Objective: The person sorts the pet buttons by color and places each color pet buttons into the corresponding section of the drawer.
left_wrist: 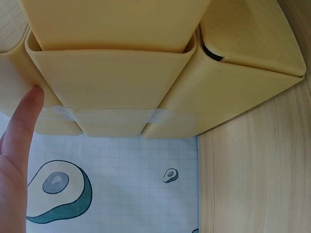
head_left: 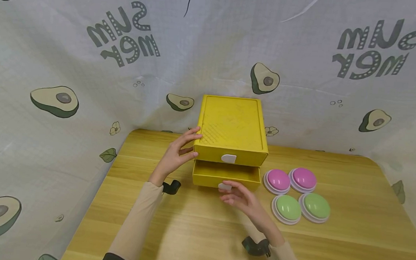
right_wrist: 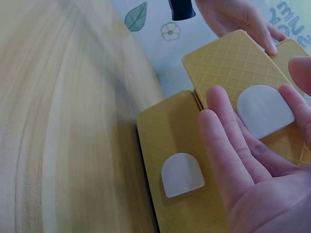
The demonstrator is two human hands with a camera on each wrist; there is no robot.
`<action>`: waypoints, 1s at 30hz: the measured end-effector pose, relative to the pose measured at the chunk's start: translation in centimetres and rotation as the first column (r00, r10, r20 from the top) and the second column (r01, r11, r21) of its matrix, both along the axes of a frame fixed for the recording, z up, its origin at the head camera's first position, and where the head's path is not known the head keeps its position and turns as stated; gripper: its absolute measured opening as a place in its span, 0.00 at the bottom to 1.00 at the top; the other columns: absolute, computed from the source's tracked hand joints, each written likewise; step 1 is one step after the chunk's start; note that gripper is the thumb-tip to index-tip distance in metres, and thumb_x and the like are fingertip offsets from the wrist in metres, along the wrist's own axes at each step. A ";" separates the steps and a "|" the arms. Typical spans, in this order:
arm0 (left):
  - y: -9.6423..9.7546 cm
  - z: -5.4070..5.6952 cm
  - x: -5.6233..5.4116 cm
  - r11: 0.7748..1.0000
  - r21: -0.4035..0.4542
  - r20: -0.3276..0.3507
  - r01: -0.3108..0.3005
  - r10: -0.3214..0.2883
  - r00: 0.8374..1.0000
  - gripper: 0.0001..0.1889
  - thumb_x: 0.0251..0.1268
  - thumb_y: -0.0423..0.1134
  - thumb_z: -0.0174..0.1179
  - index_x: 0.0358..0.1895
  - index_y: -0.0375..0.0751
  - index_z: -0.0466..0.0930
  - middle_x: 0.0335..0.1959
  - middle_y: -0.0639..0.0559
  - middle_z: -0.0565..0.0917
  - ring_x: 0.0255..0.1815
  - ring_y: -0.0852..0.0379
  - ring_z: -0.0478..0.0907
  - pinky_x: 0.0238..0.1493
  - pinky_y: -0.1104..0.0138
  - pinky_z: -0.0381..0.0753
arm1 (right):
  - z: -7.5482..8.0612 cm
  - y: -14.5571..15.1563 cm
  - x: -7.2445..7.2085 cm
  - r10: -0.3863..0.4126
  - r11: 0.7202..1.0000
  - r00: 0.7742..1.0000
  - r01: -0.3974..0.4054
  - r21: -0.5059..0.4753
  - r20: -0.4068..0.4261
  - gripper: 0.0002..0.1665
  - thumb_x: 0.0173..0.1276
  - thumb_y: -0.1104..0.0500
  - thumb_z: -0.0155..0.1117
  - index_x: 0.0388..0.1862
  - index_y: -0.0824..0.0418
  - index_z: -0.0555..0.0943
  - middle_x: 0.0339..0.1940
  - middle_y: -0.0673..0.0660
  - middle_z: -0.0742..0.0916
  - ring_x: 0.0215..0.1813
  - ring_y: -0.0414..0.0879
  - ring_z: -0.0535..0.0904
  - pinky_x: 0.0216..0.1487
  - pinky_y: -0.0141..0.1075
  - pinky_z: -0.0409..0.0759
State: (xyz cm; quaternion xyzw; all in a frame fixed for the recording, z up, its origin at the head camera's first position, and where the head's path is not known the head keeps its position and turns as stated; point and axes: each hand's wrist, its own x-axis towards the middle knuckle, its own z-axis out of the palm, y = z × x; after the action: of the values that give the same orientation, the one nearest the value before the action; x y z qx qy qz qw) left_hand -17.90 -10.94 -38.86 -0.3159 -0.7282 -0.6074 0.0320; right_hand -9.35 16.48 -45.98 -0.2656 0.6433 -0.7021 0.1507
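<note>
Yellow plastic for the boxy three-tier drawer cabinet (head_left: 233, 123), near twelve o'clock on the light wood-grain tabletop (head_left: 359, 245), close to a white avocado-print cloth (head_left: 228, 51). Jutting out toward six o'clock: the yellow middle drawer (head_left: 206, 181), with part of the inside visible. Directly above, the yellow top drawer (head_left: 206, 155) with an arched white pull tab; directly below, visible from the right wrist, the yellow bottom drawer (right_wrist: 155, 126) with a matching tab.

Left hand (head_left: 171, 157) at the cabinet's eight o'clock: fingers loosely extended and spread, fingertips against the upper left side and edge, thumb near the front corner, no wrapped grip.

Right hand (head_left: 243, 199) between five and six o'clock, before the middle drawer: fingers mostly straight, thumb apart, fingertips at that drawer's arched white tab (right_wrist: 265, 110); firm contact impossible to tell, nothing plainly grasped.

At the cabinet's four o'clock, a close cluster on white round bases: two magenta domed buttons (head_left: 278, 179) at ten and one o'clock, two light-green domed buttons (head_left: 288, 207) at seven and four. Beige sleeves (head_left: 140, 218) entering from seven and five o'clock.
</note>
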 end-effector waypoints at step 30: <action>0.0 -0.2 0.0 1.000 0.013 0.026 0.002 -0.002 1.000 0.25 0.62 0.21 0.58 0.64 0.29 0.69 0.73 0.43 0.59 0.70 0.47 0.60 0.59 0.48 0.71 | 0.4 0.4 5.6 0.081 0.997 0.996 -0.081 -0.009 -0.030 0.29 0.71 0.75 0.47 0.71 0.68 0.61 0.66 0.68 0.72 0.55 0.61 0.76 0.54 0.45 0.78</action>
State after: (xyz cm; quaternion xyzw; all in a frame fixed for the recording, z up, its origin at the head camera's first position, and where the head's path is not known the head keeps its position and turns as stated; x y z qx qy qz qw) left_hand -17.95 -10.94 -39.08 -0.3085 -0.7242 -0.6163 0.0242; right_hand -3.79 16.90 -45.62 -0.3026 0.6307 -0.6945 0.1683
